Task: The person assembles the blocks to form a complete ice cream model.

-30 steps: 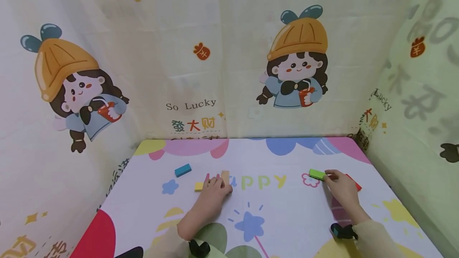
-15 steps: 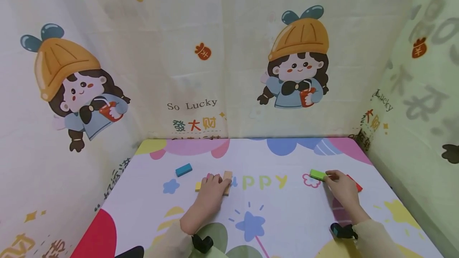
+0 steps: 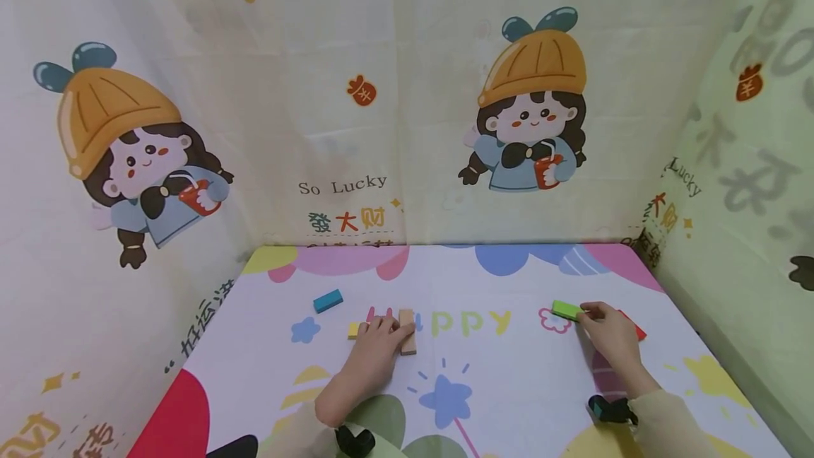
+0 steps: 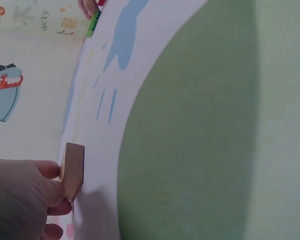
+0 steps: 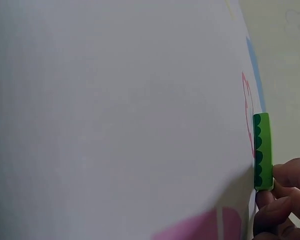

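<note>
My left hand (image 3: 370, 355) holds a plain wooden block (image 3: 408, 345), with thumb and finger at its side. Lengthwise away from me, that block lies on the printed table. In the left wrist view, fingertips (image 4: 54, 192) meet the near part of the wooden block (image 4: 74, 167). On the right side, my right hand (image 3: 609, 336) pinches the near end of a green block (image 3: 564, 310). The right wrist view shows dark green scallops along the side of the green block (image 5: 263, 150). A yellow block (image 3: 353, 331) is partly hidden behind my left hand.
A blue block (image 3: 328, 301) lies at the back left of the tabletop (image 3: 509, 387). Partly covered by my right hand, a red block (image 3: 637, 328) sits to its right. Patterned cloth (image 3: 420, 126) hangs behind the table and along both sides.
The wooden block has slid slightly toward me and to the right, turning a little, and more of it shows. The left hand's fingers have shifted over it. The right hand and green block stay put.
</note>
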